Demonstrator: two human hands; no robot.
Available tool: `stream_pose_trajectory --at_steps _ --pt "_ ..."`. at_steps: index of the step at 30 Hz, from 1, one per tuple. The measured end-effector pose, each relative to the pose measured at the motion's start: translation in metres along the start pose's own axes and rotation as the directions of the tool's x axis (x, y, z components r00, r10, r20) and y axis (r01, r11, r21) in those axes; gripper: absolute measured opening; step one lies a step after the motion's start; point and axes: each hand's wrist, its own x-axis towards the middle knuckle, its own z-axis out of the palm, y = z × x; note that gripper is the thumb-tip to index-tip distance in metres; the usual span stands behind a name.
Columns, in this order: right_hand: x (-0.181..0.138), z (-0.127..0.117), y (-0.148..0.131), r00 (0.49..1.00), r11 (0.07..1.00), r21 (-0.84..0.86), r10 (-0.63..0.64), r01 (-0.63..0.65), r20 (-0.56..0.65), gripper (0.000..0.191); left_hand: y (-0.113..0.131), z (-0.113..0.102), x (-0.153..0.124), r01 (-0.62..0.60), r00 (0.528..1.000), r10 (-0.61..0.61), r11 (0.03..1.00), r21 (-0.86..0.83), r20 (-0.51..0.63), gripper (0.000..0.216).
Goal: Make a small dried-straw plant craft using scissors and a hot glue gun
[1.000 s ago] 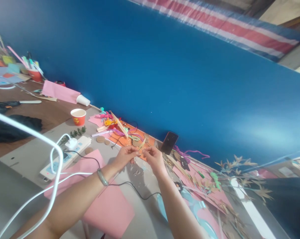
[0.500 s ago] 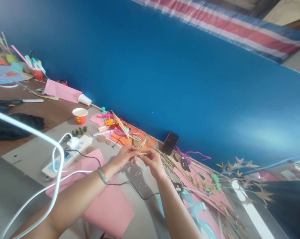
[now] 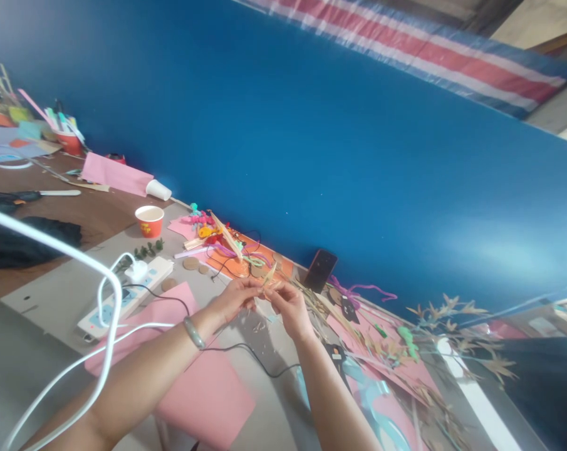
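My left hand (image 3: pixel 239 295) and my right hand (image 3: pixel 287 304) meet above the grey table, fingertips pinched together. Between them a thin, pale yellow-green dried leaf (image 3: pixel 269 274) sticks up, its lower end hidden by the fingers. Both hands are closed on it. Behind the hands lies orange paper (image 3: pixel 252 245) strewn with pipe cleaners and small craft pieces. A dark phone (image 3: pixel 321 270) leans against the blue panel, just beyond my right hand. Beneath my left forearm is a sheet of pink paper (image 3: pixel 208 394).
A white power strip (image 3: pixel 156 275) with a plugged-in charger sits left; a white cable (image 3: pixel 116 294) loops across the foreground. A red paper cup (image 3: pixel 150 222) stands behind it. Dried twigs (image 3: pixel 452 313) and light-blue ribbon (image 3: pixel 377 401) lie right. The blue panel (image 3: pixel 283 156) bounds the back.
My fingertips have come closer together. A pale pointed piece that stuck out sideways over my right fingers no longer shows, while the upright leaf remains between my hands.
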Motion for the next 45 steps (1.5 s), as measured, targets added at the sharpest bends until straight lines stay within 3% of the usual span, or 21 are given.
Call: stream_pose_trajectory --at_steps 7,17,26,45 --pt "-0.002 0.003 -0.005 0.993 0.999 -0.012 0.033 -0.035 -0.11 0.029 -0.005 -0.004 0.004 -0.074 0.994 0.078 0.996 0.054 -0.08 0.028" --pt "0.003 0.013 0.007 0.977 0.997 0.037 0.068 -0.062 -0.2 0.033 -0.003 0.0 0.003 -0.086 0.992 0.092 0.994 0.072 -0.082 0.029" --pt "0.0 0.016 0.007 0.962 0.995 0.103 0.017 0.012 -0.273 0.031 -0.004 -0.002 0.005 -0.092 0.988 0.101 0.992 0.084 -0.115 0.03" --pt "0.003 0.012 0.018 0.968 0.964 0.26 0.121 -0.062 -0.218 0.034 0.003 0.009 -0.002 0.041 0.996 -0.031 0.993 0.109 -0.086 0.034"
